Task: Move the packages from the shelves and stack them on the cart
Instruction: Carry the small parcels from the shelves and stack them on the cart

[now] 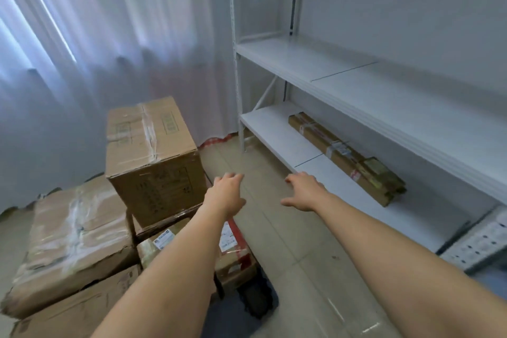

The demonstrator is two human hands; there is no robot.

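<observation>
A: Where's the last package?
B: The long package [347, 158] lies along the back edge of the bottom shelf [277, 134].
A: Hands?
B: Left hand [226, 192] and right hand [303, 191], fingers spread, hold nothing, probably readying a two-handed lift toward the cart's stack [153, 156].

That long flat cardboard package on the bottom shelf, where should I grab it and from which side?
Judging by its shape, take the long flat package with both hands spread apart along its length, the left hand nearer the far end and the right hand nearer the near end. Come from the open front of the bottom shelf, gripping its long front edge, since it lies flat towards the back.
</observation>
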